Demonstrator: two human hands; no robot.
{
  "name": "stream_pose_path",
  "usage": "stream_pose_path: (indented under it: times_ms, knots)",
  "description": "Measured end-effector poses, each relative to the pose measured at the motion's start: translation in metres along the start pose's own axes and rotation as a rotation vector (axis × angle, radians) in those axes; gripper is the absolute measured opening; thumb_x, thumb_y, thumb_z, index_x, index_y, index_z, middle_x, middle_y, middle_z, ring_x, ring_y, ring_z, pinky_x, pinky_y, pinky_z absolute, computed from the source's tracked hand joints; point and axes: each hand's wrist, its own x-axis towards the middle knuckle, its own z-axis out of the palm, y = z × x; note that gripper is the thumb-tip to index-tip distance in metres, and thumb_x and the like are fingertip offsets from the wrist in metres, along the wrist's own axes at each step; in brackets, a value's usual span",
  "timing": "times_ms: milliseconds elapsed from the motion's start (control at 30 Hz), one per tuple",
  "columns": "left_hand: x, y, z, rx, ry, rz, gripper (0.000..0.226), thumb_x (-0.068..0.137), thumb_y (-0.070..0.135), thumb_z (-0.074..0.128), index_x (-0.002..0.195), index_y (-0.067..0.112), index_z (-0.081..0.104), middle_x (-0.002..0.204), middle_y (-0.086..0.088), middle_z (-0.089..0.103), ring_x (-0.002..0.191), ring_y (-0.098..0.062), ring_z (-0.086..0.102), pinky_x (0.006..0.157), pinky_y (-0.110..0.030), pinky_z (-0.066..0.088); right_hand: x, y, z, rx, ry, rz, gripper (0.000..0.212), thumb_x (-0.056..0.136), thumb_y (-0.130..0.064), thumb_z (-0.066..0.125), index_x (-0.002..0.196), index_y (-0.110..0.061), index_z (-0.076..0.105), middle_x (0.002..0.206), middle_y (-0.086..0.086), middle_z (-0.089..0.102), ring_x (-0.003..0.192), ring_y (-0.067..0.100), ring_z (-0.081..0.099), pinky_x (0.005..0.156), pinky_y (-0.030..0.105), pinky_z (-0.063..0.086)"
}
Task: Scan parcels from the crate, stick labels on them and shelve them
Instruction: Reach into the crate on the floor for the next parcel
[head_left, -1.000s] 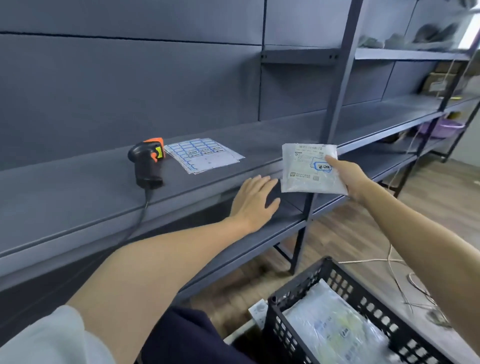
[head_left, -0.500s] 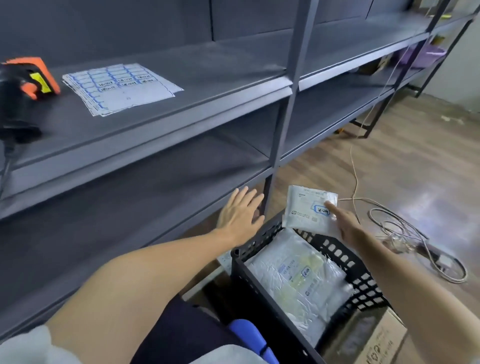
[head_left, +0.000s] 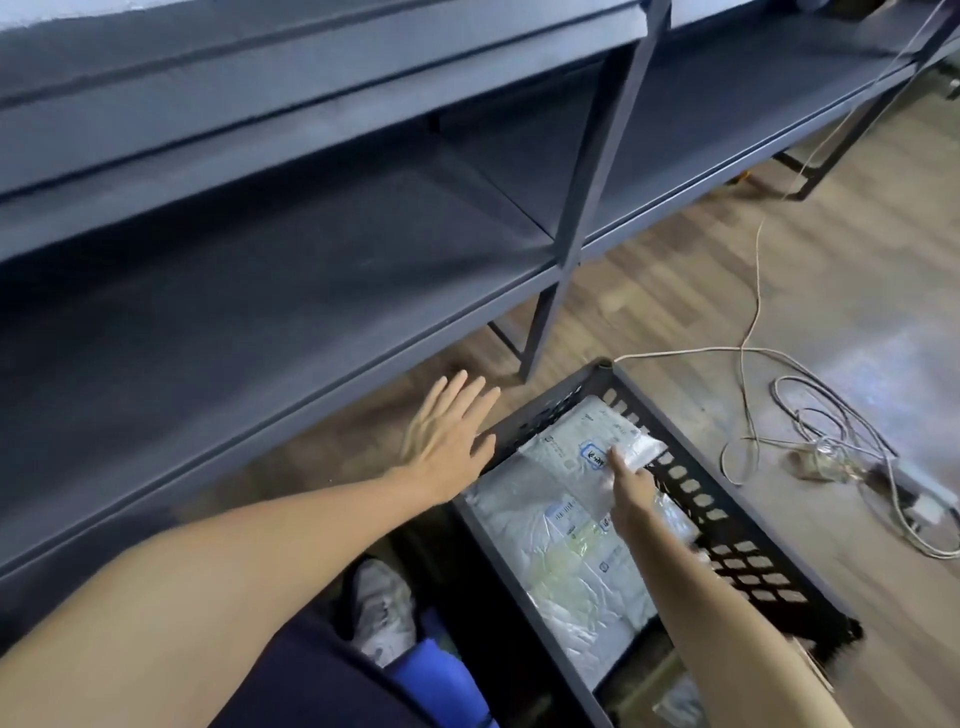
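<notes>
A black perforated crate (head_left: 727, 525) stands on the floor at lower right, filled with white plastic parcels (head_left: 566, 561). My right hand (head_left: 626, 483) is down inside the crate and holds a small white parcel (head_left: 576, 441) with a blue-edged label, lying on top of the pile at the far end. My left hand (head_left: 449, 436) hovers with fingers spread just left of the crate's far corner, below the edge of the lower shelf (head_left: 270, 291). The scanner and the label sheet are out of view.
Dark grey metal shelving (head_left: 587, 197) fills the upper left, its upright post meeting the floor near the crate. Loose cables and a power adapter (head_left: 831, 457) lie on the wooden floor to the right. A shoe (head_left: 382, 613) and a blue object (head_left: 431, 680) are at the bottom.
My head has tilted further down, so the scanner and label sheet left the view. My right hand has lowered the small parcel from shelf height into the crate. My left hand came down beside it.
</notes>
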Motion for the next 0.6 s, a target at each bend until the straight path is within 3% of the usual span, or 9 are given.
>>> stream_pose_path:
  times_ms: [67,133,200,267,400,500,600]
  knots:
    - [0.003,-0.004,0.006,-0.017,-0.049,-0.019,0.073,0.086,0.049,0.01,0.149,0.019,0.031,0.156,-0.003,0.029,0.147,-0.021,0.017,0.115,-0.026,-0.012,0.011,0.001,0.01,0.016,-0.009,0.045,0.076,0.091,-0.042,0.059,0.144,0.004,0.03,0.149,0.025,0.032,0.092,0.025,0.049,0.071,0.032,0.044]
    - [0.007,-0.008,0.009,-0.025,-0.08,-0.037,0.066,0.087,0.045,0.022,0.142,0.015,0.045,0.147,-0.006,0.044,0.14,-0.025,0.034,0.116,-0.03,0.001,0.022,-0.001,0.017,0.045,-0.018,0.085,0.071,0.094,-0.038,0.056,0.144,0.006,0.031,0.148,0.026,0.033,0.077,0.018,0.047,0.064,0.028,0.04]
    - [0.012,-0.013,0.013,-0.017,-0.064,-0.047,0.059,0.086,0.041,0.033,0.133,0.013,0.056,0.136,-0.007,0.056,0.131,-0.027,0.048,0.114,-0.033,0.012,0.032,0.0,0.024,0.05,0.004,0.102,0.072,0.091,-0.037,0.06,0.142,0.006,0.032,0.146,0.026,0.036,0.103,0.032,0.056,0.087,0.039,0.048]
    - [0.014,-0.016,0.016,0.001,-0.05,-0.049,0.057,0.085,0.04,0.036,0.13,0.013,0.058,0.133,-0.007,0.059,0.128,-0.027,0.051,0.113,-0.033,0.014,0.036,0.002,0.028,-0.005,0.074,0.108,0.073,0.086,-0.038,0.066,0.137,0.006,0.038,0.14,0.023,0.045,0.122,0.04,0.049,0.103,0.047,0.042]
    - [0.012,-0.017,0.016,-0.045,-0.078,-0.053,0.065,0.088,0.043,0.024,0.143,0.015,0.044,0.148,-0.007,0.043,0.141,-0.025,0.032,0.116,-0.028,-0.004,0.044,0.014,0.028,-0.19,0.184,0.108,0.079,0.079,-0.051,0.07,0.126,0.008,0.046,0.13,0.025,0.053,0.125,0.042,0.046,0.109,0.052,0.034]
    - [0.011,-0.019,0.016,-0.028,-0.039,-0.043,0.063,0.092,0.043,0.022,0.15,0.019,0.028,0.157,-0.003,0.026,0.148,-0.02,0.013,0.114,-0.025,-0.016,0.049,0.017,0.026,-0.374,0.236,0.142,0.106,0.077,-0.066,0.061,0.141,0.01,0.026,0.143,0.032,0.036,0.132,0.045,0.036,0.11,0.052,0.033]
    - [0.009,-0.021,0.012,-0.003,-0.021,-0.045,0.058,0.099,0.039,0.032,0.152,0.021,0.02,0.16,0.0,0.016,0.149,-0.017,0.002,0.113,-0.025,-0.02,0.032,-0.004,0.028,-0.397,0.299,0.153,0.097,0.083,-0.052,0.066,0.142,0.01,0.021,0.143,0.032,0.032,0.132,0.043,0.035,0.107,0.048,0.035]
